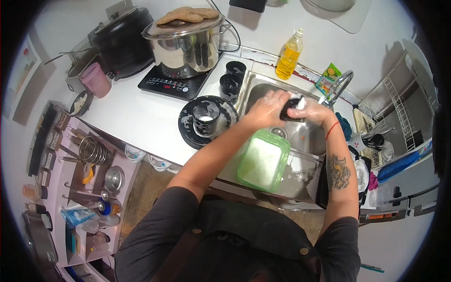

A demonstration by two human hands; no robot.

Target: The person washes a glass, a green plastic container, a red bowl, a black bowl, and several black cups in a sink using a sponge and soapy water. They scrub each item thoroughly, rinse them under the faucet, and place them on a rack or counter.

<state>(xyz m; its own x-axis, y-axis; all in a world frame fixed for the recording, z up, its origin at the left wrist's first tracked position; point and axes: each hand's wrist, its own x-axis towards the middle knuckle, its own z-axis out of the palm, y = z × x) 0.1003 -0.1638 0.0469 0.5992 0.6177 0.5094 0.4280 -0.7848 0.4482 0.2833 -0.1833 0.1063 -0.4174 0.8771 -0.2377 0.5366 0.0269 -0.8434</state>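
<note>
Over the stainless steel sink (313,135), my left hand (268,108) and my right hand (313,112) both grip a small black vessel (289,110), likely a cup. White suds cover its top and wet both hands; the fingers hide most of its shape. Below my hands, a green plastic basin (264,160) of whitish soapy water straddles the sink's near side. Left of the sink, a foamy black cup (205,118) stands on stacked black plates (188,125). Two more black cups (230,86) with suds stand behind them.
A steel pot (183,46) sits on an induction cooktop (172,83). A yellow soap bottle (289,54) and the faucet (340,88) stand behind the sink. Dish racks (398,105) line the right. A pink pitcher (97,81) is at far left, above shelves with utensils (93,149).
</note>
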